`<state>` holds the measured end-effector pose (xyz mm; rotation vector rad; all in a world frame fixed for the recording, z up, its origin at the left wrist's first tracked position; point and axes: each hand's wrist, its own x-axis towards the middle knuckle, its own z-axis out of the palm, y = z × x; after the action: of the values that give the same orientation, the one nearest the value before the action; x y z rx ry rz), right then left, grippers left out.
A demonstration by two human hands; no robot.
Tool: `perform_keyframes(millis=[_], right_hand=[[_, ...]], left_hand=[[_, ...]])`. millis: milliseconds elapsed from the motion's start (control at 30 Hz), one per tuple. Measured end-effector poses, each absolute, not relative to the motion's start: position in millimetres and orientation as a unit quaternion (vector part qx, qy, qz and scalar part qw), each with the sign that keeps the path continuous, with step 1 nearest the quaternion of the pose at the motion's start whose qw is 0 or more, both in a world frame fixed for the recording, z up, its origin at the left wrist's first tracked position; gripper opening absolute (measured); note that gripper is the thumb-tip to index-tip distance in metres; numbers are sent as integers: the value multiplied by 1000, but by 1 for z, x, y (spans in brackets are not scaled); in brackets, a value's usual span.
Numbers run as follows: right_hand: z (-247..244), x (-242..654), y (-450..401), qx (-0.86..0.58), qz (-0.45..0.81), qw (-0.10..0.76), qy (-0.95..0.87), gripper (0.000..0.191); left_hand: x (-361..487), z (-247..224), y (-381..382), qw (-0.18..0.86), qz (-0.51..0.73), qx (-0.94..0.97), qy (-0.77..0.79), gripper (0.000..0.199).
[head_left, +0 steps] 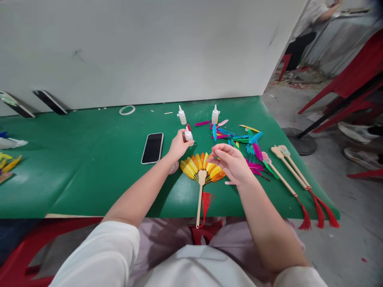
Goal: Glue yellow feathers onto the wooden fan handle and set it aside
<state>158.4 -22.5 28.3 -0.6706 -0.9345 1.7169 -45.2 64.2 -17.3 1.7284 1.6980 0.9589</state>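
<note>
My left hand (178,144) is closed around a small white squeeze bottle (188,135), which stands at or just above the green table. A bit of red shows behind its nozzle. My right hand (229,161) hovers over the right edge of a feather fan (191,165), its thumb and fingertips pinched together. Whatever they hold, if anything, is too small to make out. Yellow and orange feathers spread in an arc from the fan's wooden handle (200,199), and a red tassel (207,202) hangs at its lower end, past the table edge.
Two more white bottles (182,115) (215,115) stand farther back. Loose coloured feathers (236,135) lie to the right, beside wooden fan handles (283,179) with red tassels. A phone (152,148) lies left of my hand. A white partition (134,52) borders the back of the green table (98,159).
</note>
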Motion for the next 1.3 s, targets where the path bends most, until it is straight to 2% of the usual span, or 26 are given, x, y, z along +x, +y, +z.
perform_keyframes(millis=[133, 333, 500, 667, 900, 1167, 1300], right_hand=[[25, 159, -21, -285, 712, 516, -382, 14], [26, 159, -23, -269, 702, 526, -397, 20], [27, 158, -23, -252, 701, 532, -403, 26], [26, 158, -23, -290, 699, 520, -395, 14], [27, 158, -25, -273, 720, 503, -392, 18], [27, 155, -25, -323, 678, 528, -397, 12], [26, 157, -22, -314, 665, 545, -403, 28]], left_hand=[[-47, -15, 59, 240, 334, 663, 625, 79], [-65, -9, 47, 207, 316, 710, 594, 93], [-101, 6, 38, 154, 339, 702, 607, 85], [-148, 10, 41, 112, 387, 621, 672, 70], [-181, 2, 44, 70, 410, 569, 709, 63], [-179, -5, 47, 34, 365, 592, 718, 57], [-179, -5, 51, -4, 294, 609, 737, 55]])
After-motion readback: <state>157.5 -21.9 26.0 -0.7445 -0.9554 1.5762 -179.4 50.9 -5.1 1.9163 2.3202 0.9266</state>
